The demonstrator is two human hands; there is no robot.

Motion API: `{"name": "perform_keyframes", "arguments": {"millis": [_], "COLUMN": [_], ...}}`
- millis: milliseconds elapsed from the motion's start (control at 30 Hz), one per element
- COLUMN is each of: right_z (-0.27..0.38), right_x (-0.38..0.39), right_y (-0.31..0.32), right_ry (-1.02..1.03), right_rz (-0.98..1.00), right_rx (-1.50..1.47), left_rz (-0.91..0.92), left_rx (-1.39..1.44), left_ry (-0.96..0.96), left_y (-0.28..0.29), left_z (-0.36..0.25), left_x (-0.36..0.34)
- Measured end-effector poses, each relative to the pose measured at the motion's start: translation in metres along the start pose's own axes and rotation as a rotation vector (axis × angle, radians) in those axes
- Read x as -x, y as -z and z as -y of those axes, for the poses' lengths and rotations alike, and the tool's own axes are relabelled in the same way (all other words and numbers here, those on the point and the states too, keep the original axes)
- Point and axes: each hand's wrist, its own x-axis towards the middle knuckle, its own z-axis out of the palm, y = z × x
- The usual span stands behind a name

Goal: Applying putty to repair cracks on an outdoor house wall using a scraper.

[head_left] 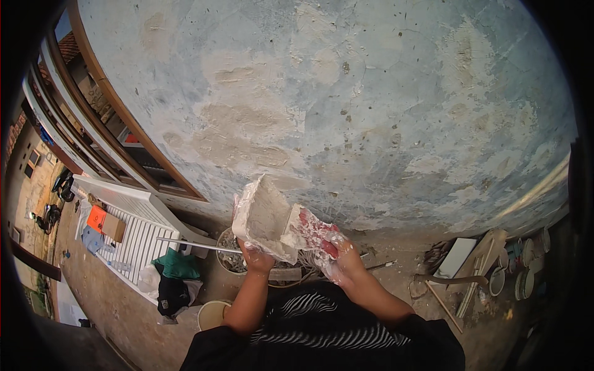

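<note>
In front of the wall, my left hand (256,258) grips a plaster-caked, trough-like container (262,213) from below and the side. Its hollow is smeared with off-white plaster, and some coats the fingers too. My right hand (341,263) is closed round a red scraper (309,230) thickly covered with wet plaster. The scraper's left edge meets the container's right rim. Plaster hides most of the tool's shape. Beyond both hands rises a pale blue wall (383,99) with rough beige plaster patches (244,133).
A white slatted bench (133,238) at left bears a cardboard box (113,227), a green cloth (178,264) and a dark bag (173,295). Buckets (214,314) stand below me. At right are a wooden board (486,250), sticks (445,308) and several pots (525,283). A brown-framed window (133,142) is at far left.
</note>
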Motion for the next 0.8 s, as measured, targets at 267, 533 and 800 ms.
{"name": "perform_keyframes", "arguments": {"millis": [267,533,800], "right_z": [0.048,0.006,-0.016], "right_x": [-0.040,-0.124,-0.183], "right_y": [0.082,0.187,0.197], "right_ry": [0.203,0.172,0.122], "right_rz": [-0.186,-0.468,-0.475], "right_rx": [-0.052,-0.219,-0.224], "left_rz": [-0.017,-0.083,-0.085], "left_rx": [0.266,0.394,0.336], "left_ry": [0.051,0.149,0.127], "left_y": [-0.002,0.024,0.035], "left_z": [-0.022,-0.027,-0.039], "left_x": [0.001,0.009,0.016]}}
